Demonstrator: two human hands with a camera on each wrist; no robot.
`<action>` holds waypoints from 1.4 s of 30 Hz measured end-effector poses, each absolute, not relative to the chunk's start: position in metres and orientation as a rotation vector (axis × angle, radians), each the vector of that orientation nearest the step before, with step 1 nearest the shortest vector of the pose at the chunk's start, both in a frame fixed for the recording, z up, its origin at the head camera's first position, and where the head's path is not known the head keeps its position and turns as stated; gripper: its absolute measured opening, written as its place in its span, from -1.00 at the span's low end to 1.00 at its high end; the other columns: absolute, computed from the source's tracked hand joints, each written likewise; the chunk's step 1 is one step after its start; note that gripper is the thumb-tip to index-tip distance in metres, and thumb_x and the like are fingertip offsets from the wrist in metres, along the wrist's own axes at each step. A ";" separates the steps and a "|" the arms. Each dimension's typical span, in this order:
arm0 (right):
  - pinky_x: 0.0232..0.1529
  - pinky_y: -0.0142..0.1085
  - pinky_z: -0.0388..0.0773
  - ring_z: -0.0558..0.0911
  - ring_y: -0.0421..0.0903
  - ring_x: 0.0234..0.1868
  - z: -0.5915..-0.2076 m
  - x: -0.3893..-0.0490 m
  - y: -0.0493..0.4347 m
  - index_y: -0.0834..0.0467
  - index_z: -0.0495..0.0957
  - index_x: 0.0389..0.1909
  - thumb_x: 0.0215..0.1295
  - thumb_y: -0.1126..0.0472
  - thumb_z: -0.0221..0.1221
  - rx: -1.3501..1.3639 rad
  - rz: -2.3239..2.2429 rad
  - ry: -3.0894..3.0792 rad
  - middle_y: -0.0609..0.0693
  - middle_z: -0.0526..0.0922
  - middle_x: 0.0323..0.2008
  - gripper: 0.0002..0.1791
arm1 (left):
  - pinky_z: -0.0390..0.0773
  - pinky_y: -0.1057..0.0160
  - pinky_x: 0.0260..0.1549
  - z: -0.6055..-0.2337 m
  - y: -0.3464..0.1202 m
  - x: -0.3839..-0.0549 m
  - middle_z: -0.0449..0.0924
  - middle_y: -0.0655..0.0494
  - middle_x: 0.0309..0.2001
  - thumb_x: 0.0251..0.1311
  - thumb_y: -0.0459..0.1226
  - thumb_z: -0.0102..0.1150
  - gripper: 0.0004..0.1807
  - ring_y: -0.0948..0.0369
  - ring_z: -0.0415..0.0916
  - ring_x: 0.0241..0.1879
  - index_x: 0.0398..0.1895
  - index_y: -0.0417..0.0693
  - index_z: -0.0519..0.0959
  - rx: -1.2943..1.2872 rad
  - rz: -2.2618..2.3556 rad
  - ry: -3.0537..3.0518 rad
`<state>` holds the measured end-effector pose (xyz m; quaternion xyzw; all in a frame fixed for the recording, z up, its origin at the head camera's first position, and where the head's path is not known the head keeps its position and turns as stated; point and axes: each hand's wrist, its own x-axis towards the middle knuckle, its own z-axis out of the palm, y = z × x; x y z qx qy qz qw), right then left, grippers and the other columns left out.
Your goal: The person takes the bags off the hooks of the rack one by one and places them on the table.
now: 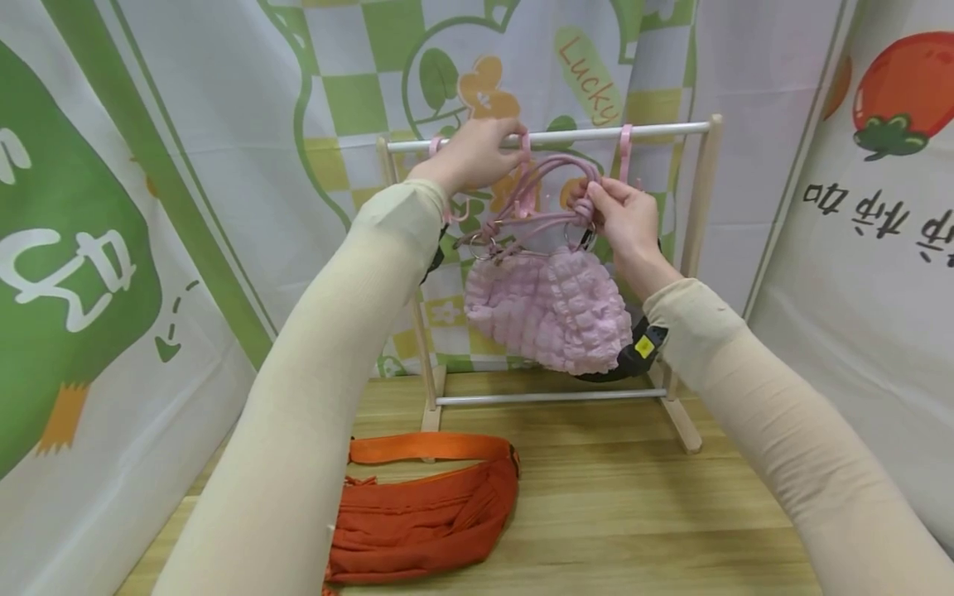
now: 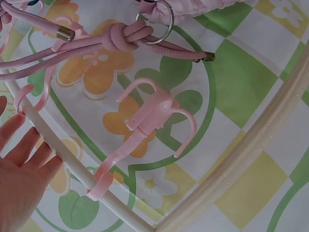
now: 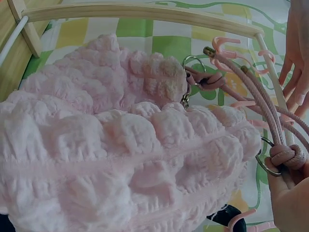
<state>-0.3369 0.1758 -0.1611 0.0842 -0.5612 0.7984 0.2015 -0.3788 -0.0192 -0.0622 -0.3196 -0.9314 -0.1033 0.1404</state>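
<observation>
A pink puffy handbag (image 1: pixel 547 310) hangs in the air in front of the rack, its quilted body tilted. My right hand (image 1: pixel 629 223) pinches its cord strap (image 3: pixel 265 104) by the knot above a metal ring. The looped cords rise in front of the middle pink hook (image 1: pixel 526 178). At the top rail (image 1: pixel 574 135), my left hand (image 1: pixel 480 153) reaches with its fingertips right at the rail and beside that hook. Its fingers (image 2: pixel 29 145) look extended in the left wrist view; the thumb is out of sight there.
More pink hooks hang on the rail, one left (image 2: pixel 145 121) and one right (image 1: pixel 626 153). Wooden posts (image 1: pixel 704 199) hold the rack on the wood-grain table (image 1: pixel 619 513). An orange waist bag (image 1: pixel 425 517) lies at the front left. Printed cloth surrounds the table.
</observation>
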 end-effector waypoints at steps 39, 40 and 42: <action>-0.28 -0.42 0.65 0.73 -0.09 -0.32 -0.163 -0.315 0.187 0.47 0.52 0.00 0.28 0.38 0.13 0.444 2.201 -1.510 0.10 0.71 -0.40 -0.69 | 0.03 0.24 0.42 -0.071 -0.023 -0.383 0.22 0.10 0.41 0.41 -0.02 -0.15 -0.45 0.15 0.13 0.41 0.40 0.01 0.21 -0.947 -0.270 -2.600; -0.27 -0.41 0.65 0.73 -0.09 -0.32 -0.163 -0.314 0.187 0.47 0.52 0.00 0.28 0.38 0.13 0.451 2.202 -1.507 0.10 0.71 -0.40 -0.68 | 0.02 0.24 0.42 -0.071 -0.023 -0.383 0.21 0.10 0.41 0.40 -0.03 -0.15 -0.44 0.15 0.12 0.41 0.40 0.01 0.20 -0.948 -0.270 -2.595; -0.26 -0.41 0.65 0.73 -0.09 -0.32 -0.164 -0.313 0.187 0.48 0.51 0.01 0.28 0.38 0.13 0.467 2.204 -1.504 0.11 0.71 -0.39 -0.68 | 0.01 0.24 0.42 -0.071 -0.023 -0.382 0.20 0.10 0.41 0.40 -0.02 -0.14 -0.43 0.15 0.11 0.42 0.41 0.01 0.19 -0.946 -0.274 -2.588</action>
